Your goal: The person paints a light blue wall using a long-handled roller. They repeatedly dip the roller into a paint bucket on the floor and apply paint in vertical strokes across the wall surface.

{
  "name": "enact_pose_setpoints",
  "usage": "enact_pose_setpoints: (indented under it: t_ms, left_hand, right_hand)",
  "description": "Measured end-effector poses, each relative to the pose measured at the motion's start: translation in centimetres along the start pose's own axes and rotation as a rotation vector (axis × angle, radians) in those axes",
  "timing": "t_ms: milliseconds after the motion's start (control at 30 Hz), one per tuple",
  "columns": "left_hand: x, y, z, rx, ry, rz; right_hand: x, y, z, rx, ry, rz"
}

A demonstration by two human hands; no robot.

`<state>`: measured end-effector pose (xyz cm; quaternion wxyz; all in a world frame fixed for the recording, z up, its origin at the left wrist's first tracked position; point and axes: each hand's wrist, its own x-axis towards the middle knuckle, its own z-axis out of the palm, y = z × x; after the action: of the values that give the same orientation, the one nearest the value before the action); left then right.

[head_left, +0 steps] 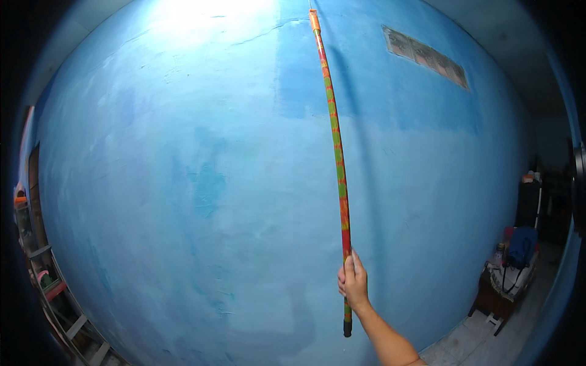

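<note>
My right hand [355, 280] is closed around the lower part of a long pole [336, 132] with a red, green and yellow pattern. A black cap covers the pole's bottom end, below the hand. At the top is an orange plastic socket [314, 20] with a thin metal rod rising out of the picture; what it carries is hidden. The pole stands nearly upright in front of a blue painted wall [256, 192], with darker blue paint [302, 82] at the upper part and a thin crack near the pole's top. My left hand is out of view.
A ladder [75, 325] stands at the lower left. A vent or glass-block opening [425, 57] is high on the wall. At the right, a small table [496, 293] holds a blue bag [522, 247] and a jar, with a dark cabinet [527, 206] behind.
</note>
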<state>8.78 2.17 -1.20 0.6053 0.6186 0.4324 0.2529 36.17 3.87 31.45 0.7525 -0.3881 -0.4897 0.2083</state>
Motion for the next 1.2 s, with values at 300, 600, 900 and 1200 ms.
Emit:
enact_pose_setpoints:
  t_ms: [300,600,900,1200]
  left_hand:
    - [4.7,12.3,-0.3,-0.061,0.008,0.382]
    - [4.5,30.9,2.9,-0.106,0.145,0.843]
    - [1.5,38.7,2.2,-0.249,0.264,1.168]
    - [-0.7,30.6,-1.5,-0.350,0.719,0.781]
  right_hand:
    - [-6.9,10.9,-8.9,-0.447,0.124,-0.134]
    - [-15.7,12.7,-18.1,-0.456,-0.002,0.102]
    - [-20.4,14.1,-27.6,-0.559,-0.288,0.280]
    - [-18.3,10.7,-36.3,-0.793,-0.567,0.357]
